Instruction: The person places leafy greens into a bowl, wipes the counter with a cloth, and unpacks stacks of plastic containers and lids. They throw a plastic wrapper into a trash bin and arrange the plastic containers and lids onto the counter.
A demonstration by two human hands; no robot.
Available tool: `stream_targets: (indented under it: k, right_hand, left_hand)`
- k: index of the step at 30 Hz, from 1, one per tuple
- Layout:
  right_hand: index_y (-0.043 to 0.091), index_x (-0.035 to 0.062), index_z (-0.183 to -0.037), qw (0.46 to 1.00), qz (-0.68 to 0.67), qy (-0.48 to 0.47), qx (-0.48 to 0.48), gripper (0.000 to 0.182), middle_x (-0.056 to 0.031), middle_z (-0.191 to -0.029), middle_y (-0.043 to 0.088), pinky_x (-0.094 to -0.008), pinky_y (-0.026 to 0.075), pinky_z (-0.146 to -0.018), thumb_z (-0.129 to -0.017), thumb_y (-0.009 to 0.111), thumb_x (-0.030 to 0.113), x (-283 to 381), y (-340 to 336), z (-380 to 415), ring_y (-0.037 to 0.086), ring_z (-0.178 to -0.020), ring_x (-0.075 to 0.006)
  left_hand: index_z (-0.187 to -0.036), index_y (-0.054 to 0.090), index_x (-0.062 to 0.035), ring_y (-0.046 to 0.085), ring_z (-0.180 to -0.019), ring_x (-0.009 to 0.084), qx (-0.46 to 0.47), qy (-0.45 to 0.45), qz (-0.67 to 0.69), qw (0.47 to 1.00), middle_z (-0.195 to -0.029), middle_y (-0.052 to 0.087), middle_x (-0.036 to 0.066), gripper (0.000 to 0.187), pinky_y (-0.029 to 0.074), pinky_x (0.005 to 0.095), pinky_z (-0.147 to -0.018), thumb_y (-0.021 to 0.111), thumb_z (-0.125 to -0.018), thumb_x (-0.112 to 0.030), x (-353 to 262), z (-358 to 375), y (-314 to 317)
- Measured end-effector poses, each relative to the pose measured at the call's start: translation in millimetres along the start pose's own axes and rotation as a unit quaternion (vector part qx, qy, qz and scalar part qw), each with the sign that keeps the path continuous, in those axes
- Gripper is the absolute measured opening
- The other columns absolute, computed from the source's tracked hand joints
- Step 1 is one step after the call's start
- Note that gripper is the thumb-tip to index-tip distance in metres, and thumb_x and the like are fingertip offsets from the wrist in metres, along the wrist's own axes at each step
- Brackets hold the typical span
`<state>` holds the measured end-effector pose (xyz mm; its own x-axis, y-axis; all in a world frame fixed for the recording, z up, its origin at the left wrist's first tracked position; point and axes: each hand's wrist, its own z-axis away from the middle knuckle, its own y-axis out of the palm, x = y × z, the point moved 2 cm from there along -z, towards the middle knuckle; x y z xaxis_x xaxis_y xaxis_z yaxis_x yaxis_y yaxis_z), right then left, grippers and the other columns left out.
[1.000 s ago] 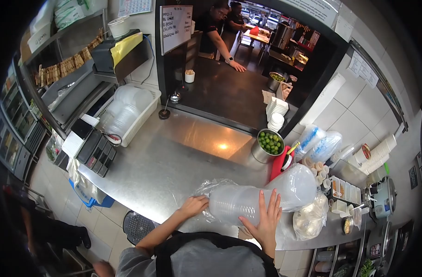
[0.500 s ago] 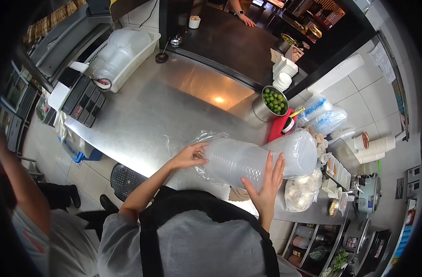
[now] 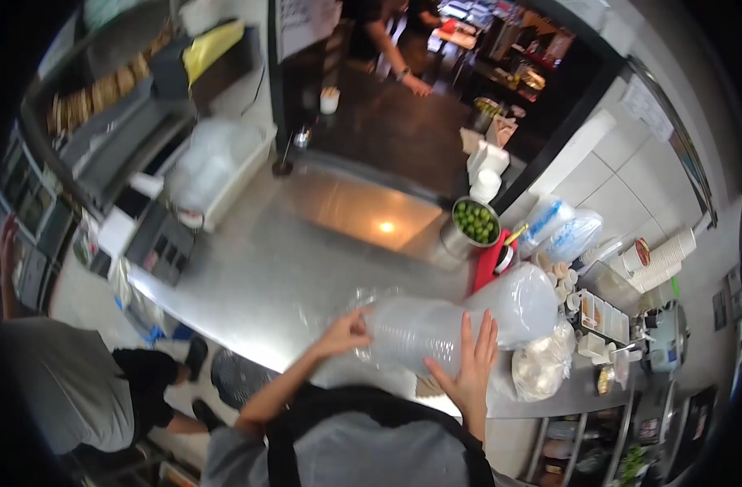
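A sleeve of stacked clear plastic containers (image 3: 415, 331) lies on its side on the steel counter, wrapped in thin film. At its left end, my left hand (image 3: 346, 333) has curled fingers and thumb closed on the plastic wrap. My right hand (image 3: 466, 369) rests against the right end, fingers stretched and spread, thumb along the near side. Just beyond that hand stands a second wrapped stack of containers (image 3: 517, 304). To its right is a knotted clear bag (image 3: 541, 365) with pale contents.
A metal pot of limes (image 3: 475, 223) stands at the counter's far edge, beside a red object (image 3: 486, 264). A white basket (image 3: 241, 174) of plastic containers sits at the back left. A co-worker (image 3: 70, 381) stands at left; another person's hand (image 3: 417, 85) rests on the pass-through.
The camera view has tilted up, so the scene sits lower. The co-worker at left has shifted. My hands stay on the stack, with the left fingers drawn closer together.
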<state>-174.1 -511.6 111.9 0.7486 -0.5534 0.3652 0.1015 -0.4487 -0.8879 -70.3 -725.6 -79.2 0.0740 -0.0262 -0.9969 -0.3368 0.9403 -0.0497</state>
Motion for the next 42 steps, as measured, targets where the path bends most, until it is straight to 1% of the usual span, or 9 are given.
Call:
stream_targets:
  k: [10,13,16,19,22,25,30,35,42]
  right_hand:
    - [0.038,0.0152,-0.134,0.993,-0.106,0.002,-0.05,0.085,-0.0262,-0.141,0.017,-0.0627,0.02,-0.093,-0.062,0.073,0.042,-19.4,-10.4,12.6,0.017,-0.128,-0.0482]
    - [0.036,0.0132,-0.135,0.995,-0.095,-0.014,-0.039,0.087,-0.0266,-0.142,0.015,-0.0604,0.021,-0.095,-0.062,0.074,0.042,-21.5,-13.8,16.3,0.017,-0.128,-0.0479]
    - [0.035,0.0107,-0.135,0.998,-0.06,-0.017,-0.02,0.092,-0.0267,-0.142,0.014,-0.0601,0.02,-0.096,-0.06,0.075,0.047,-15.3,-12.7,15.8,0.017,-0.128,-0.0472]
    - [0.035,0.008,-0.134,0.994,-0.113,0.009,0.009,0.099,-0.0266,-0.142,0.013,-0.057,0.02,-0.099,-0.056,0.075,0.052,-11.7,-22.4,13.2,0.018,-0.129,-0.0458]
    - [0.036,0.0058,-0.133,0.945,-0.306,0.006,-0.116,0.103,-0.0264,-0.142,0.015,-0.054,0.019,-0.101,-0.052,0.075,0.055,-36.6,-24.3,13.8,0.019,-0.129,-0.0447]
    - [0.037,0.0058,-0.133,0.963,-0.266,0.018,-0.041,0.103,-0.0269,-0.142,0.016,-0.0502,0.02,-0.102,-0.052,0.075,0.056,-52.8,-5.2,23.3,0.021,-0.128,-0.0442]
    - [0.047,0.0081,-0.127,0.964,-0.222,-0.06,-0.137,0.096,-0.0284,-0.139,0.022,-0.0538,0.023,-0.099,-0.05,0.075,0.058,-14.3,-55.3,0.2,0.025,-0.126,-0.0447]
    - [0.047,0.0158,-0.127,0.967,-0.095,-0.154,-0.181,0.085,-0.0236,-0.141,0.023,-0.0542,0.028,-0.096,-0.055,0.073,0.054,15.8,-64.8,-78.3,0.025,-0.125,-0.0461]
    - [0.031,0.0253,-0.137,0.981,0.019,-0.129,-0.146,0.092,-0.0157,-0.14,0.027,-0.0566,0.031,-0.092,-0.059,0.069,0.055,-7.9,58.8,-213.4,0.022,-0.126,-0.0442]
  left_hand:
    - [-0.132,0.039,-0.0092,0.063,-0.084,0.0199,-0.023,-0.036,-0.11,0.993,-0.09,0.064,0.011,0.066,0.049,0.0315,-0.076,0.064,-0.071,-0.014,16.1,9.9,-4.1]
    - [-0.128,0.043,-0.0074,0.062,-0.083,0.0209,-0.03,0.03,-0.179,0.983,-0.099,0.061,0.011,0.059,0.05,0.0325,-0.072,0.062,-0.072,-0.012,-1.9,12.7,-6.3]
    - [-0.122,0.048,-0.0046,0.061,-0.08,0.0205,-0.167,0.226,-0.474,0.835,-0.105,0.058,0.012,0.048,0.049,0.0323,-0.066,0.057,-0.075,-0.005,-50.7,15.2,3.6]
    - [-0.115,0.052,-0.0021,0.06,-0.077,0.0189,-0.088,0.181,-0.313,0.928,-0.102,0.059,0.014,0.036,0.048,0.0321,-0.062,0.051,-0.079,-0.003,-44.3,11.2,9.0]
    - [-0.111,0.053,-0.0003,0.059,-0.078,0.0174,-0.032,-0.078,-0.1,0.991,-0.099,0.06,0.012,0.03,0.049,0.0304,-0.063,0.046,-0.083,-0.004,-24.5,11.9,16.9]
    - [-0.109,0.054,0.001,0.059,-0.076,0.0154,-0.051,-0.053,0.117,0.99,-0.096,0.061,0.009,0.027,0.05,0.029,-0.064,0.042,-0.086,-0.005,-33.1,21.2,30.9]
    - [-0.111,0.053,0.0011,0.058,-0.081,0.0144,-0.027,0.002,0.103,0.994,-0.099,0.06,0.009,0.027,0.051,0.0288,-0.067,0.044,-0.087,-0.009,-98.9,25.2,15.0]
    - [-0.119,0.049,-0.0026,0.057,-0.093,0.0162,-0.112,0.059,0.103,0.987,-0.111,0.056,0.009,0.04,0.05,0.0307,-0.071,0.043,-0.089,-0.028,-154.2,-69.7,-9.3]
    - [-0.128,0.043,-0.0071,0.048,-0.11,0.027,-0.121,-0.157,0.141,0.97,-0.121,0.049,0.014,0.054,0.042,0.0408,-0.087,0.028,-0.091,-0.044,-31.7,-215.6,-20.4]
